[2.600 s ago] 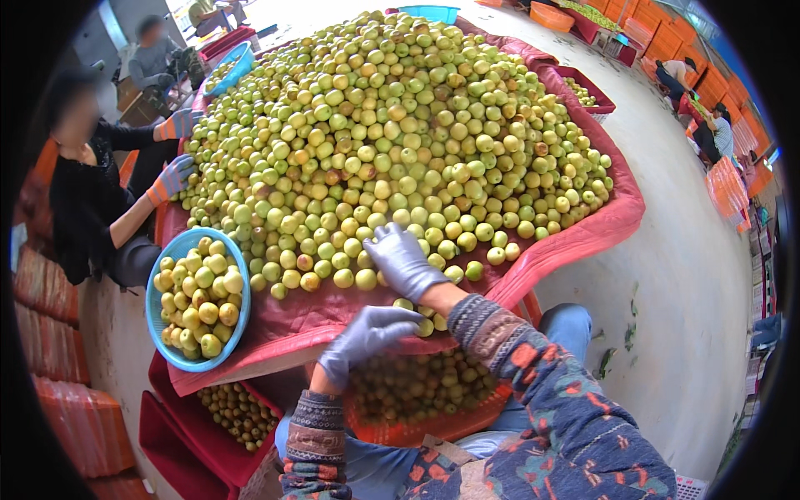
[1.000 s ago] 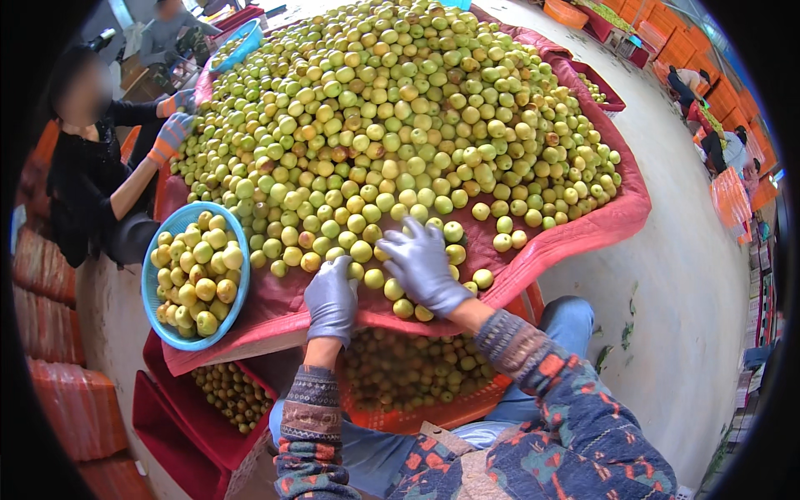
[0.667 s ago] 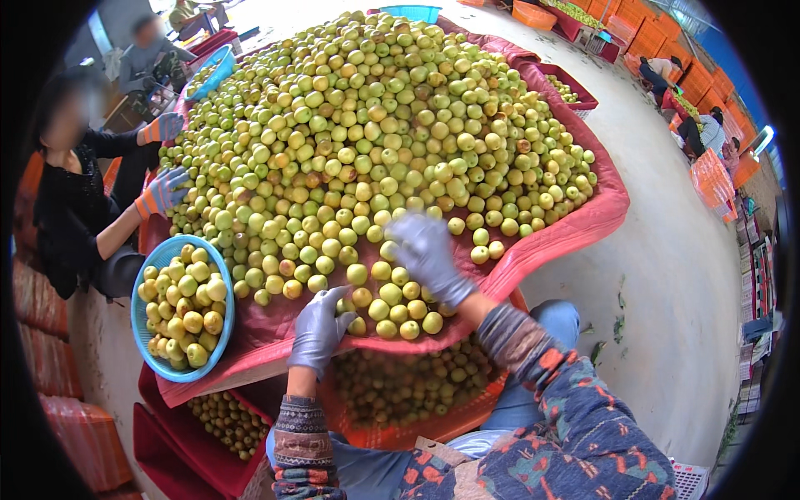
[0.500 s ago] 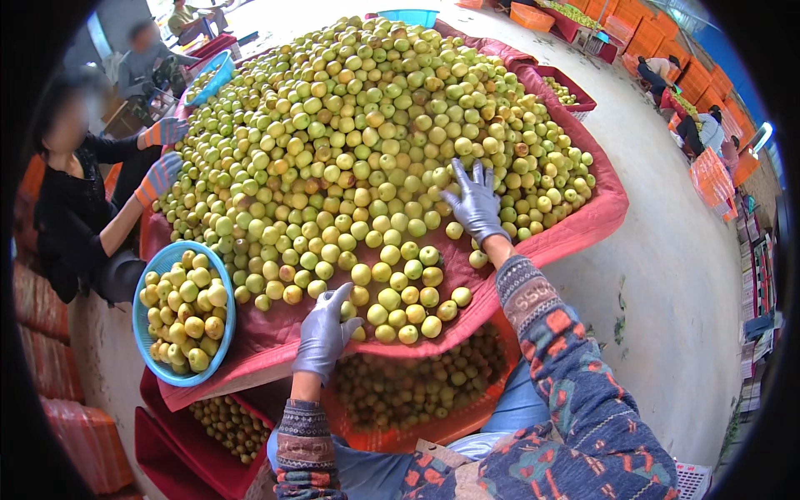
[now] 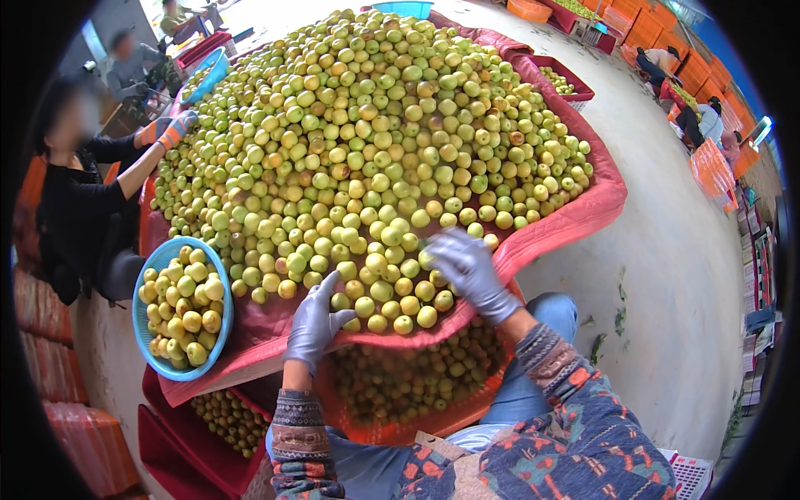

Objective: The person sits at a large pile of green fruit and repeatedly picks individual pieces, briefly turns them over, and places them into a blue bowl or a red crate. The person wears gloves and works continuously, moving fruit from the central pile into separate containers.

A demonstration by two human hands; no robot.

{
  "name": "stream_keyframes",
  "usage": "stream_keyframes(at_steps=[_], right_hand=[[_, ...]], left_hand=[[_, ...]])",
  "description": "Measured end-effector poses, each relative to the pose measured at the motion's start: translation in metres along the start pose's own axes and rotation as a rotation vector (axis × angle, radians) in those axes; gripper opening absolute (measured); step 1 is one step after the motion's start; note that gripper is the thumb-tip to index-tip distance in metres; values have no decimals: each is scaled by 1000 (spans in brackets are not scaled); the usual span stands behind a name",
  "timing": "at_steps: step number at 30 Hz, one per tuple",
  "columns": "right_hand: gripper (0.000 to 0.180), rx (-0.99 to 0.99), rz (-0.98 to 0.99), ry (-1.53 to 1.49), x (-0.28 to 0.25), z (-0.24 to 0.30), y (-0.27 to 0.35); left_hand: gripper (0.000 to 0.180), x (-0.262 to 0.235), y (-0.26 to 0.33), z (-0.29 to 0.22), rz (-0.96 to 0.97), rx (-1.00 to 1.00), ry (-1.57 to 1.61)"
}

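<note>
A big heap of round yellow-green fruits, which look like green jujubes (image 5: 333,137), covers the table lined with red quilted cloth (image 5: 575,223). At the near edge, my left hand (image 5: 313,327) in a grey glove is open, thumb apart from the fingers, beside the closest fruits. My right hand (image 5: 468,271), also gloved in grey, is over the right side of this near cluster. Its fingers are stretched out, slightly blurred, with their tips against the fruits, and no fruit shows gripped in it. Some fruits lie between my two hands.
A blue basket (image 5: 227,312) of fruits stands at the table's left corner. Below the edge are an orange crate (image 5: 392,432) and a red-lined crate (image 5: 179,433), both holding fruits. Across on the left, a co-worker's gloved hands (image 5: 177,129) touch the heap. Orange crates (image 5: 646,32) stand far right.
My right hand has come back toward me and left, from the heap's right side, and more fruits now sit in the near cluster. My left hand has shifted slightly. The co-worker's hands moved farther away.
</note>
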State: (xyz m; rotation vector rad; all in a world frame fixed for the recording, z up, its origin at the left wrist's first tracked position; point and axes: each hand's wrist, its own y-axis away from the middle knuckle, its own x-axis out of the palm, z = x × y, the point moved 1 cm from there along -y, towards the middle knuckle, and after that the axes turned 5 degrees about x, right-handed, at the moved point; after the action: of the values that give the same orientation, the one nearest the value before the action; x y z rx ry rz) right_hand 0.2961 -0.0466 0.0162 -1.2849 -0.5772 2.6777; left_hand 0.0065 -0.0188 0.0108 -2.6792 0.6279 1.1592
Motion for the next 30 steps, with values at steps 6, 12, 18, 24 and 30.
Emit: stream_keyframes(at_steps=[6,12,18,24,30], right_hand=[[56,214,182,521,-12,-3,-2],[43,108,181,415,24,21,4],[39,65,417,470,27,28,5],[50,-82,484,15,16,39,42],[29,549,288,-777,-37,14,12]], left_hand=[[87,8,-3,-9,122,61,85],[90,19,-8,-21,165,127,79],[77,39,-10,-38,335,101,451],[65,32,-3,-55,619,252,469],[56,-2,8,-61,667,123,831]])
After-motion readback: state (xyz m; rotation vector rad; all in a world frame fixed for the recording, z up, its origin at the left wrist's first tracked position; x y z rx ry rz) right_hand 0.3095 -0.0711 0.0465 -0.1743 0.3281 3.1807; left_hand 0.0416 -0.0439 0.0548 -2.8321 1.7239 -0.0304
